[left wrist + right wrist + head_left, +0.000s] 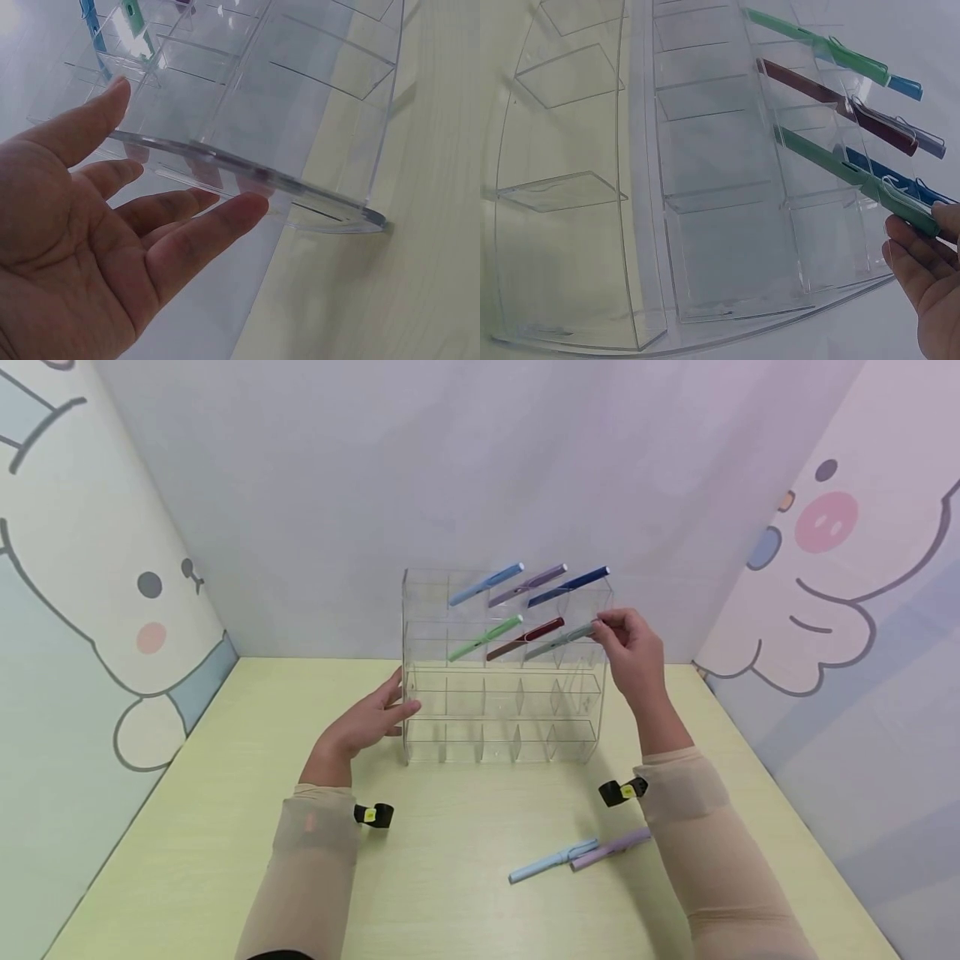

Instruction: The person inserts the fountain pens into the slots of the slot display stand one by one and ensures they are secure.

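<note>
A clear acrylic rack with several divided tiers stands upright on the table. My right hand pinches the upper end of a grey-green pen between thumb and fingers. That pen leans in the second tier from the top, its lower end inside a compartment. Beside it lean a dark red pen and a light green pen. At the rack's left side is my left hand, its fingers spread and loosely extended along the side panel, with the thumb toward the front.
The top tier holds a blue pen, a purple pen and a dark blue pen. In front of the rack, a light blue pen and a lilac pen lie on the table. Curtains with cartoon animals surround the table.
</note>
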### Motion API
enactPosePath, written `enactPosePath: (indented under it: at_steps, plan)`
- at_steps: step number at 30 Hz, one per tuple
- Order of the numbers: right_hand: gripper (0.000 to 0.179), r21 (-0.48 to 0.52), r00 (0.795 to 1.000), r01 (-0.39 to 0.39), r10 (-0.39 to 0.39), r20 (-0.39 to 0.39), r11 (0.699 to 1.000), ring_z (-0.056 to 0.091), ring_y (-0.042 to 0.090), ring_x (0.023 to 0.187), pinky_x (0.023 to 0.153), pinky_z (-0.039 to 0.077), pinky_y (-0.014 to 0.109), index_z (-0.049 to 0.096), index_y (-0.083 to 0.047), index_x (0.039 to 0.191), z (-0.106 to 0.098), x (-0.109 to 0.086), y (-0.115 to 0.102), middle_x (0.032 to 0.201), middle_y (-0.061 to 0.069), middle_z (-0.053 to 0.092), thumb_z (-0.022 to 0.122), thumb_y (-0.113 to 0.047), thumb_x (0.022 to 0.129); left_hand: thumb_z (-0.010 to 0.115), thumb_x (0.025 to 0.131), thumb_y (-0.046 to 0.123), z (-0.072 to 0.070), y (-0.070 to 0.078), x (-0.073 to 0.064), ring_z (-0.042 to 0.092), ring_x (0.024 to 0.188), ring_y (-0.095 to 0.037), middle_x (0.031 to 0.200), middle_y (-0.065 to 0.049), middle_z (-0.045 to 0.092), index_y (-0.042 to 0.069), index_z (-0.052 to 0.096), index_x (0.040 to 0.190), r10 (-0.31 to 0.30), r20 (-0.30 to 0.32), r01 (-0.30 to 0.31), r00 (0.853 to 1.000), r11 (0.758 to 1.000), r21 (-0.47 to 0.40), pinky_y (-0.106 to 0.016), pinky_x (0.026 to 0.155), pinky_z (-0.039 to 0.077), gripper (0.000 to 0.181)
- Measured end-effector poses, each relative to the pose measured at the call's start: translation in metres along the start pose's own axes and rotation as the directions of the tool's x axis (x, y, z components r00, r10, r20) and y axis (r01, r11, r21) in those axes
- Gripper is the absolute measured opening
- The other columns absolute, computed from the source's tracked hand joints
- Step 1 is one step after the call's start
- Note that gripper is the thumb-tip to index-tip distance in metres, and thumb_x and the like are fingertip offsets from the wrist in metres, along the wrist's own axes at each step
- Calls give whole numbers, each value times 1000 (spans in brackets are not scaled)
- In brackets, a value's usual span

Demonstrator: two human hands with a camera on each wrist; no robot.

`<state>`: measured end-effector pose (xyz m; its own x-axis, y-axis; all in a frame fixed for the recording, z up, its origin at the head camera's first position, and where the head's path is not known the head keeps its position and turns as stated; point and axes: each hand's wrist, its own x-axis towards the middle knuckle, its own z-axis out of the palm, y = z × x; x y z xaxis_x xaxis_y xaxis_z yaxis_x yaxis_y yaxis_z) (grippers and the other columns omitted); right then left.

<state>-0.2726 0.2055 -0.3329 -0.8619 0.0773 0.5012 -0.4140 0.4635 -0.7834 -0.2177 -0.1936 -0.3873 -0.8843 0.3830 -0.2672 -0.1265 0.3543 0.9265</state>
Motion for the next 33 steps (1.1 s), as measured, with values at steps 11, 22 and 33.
enactPosePath:
  at_steps: [11, 22, 33]
  plan:
    - [33, -100, 998, 49, -51, -21, 994, 64, -3, 91, 78, 49, 11, 65, -7, 117, -1, -5, 1, 107, 7, 70, 63, -33, 97, 53, 101, 42, 2, 0, 0, 48, 127, -52, 166, -9, 5, 40, -10, 156, 6, 2, -6, 1000, 1000, -2, -66, 116, 10, 83]
    - [41, -30, 994, 93, -95, -45, 995, 64, 7, 108, 91, 51, 16, 55, -5, 129, -18, -13, -1, 120, 9, 65, 64, -27, 97, 52, 102, 41, 4, 1, 0, 49, 127, -51, 166, -10, 5, 39, -10, 156, 6, -2, -6, 1000, 1000, 6, -66, 116, 11, 82]
    - [40, 62, 997, 26, -21, -75, 998, 64, 5, 109, 92, 50, 16, 54, -10, 132, -39, -33, 2, 121, 2, 64, 65, -24, 96, 52, 101, 42, 0, 0, 0, 49, 127, -51, 166, -11, 7, 41, -10, 155, -1, -5, 1, 1000, 1000, 11, -66, 116, 11, 83]
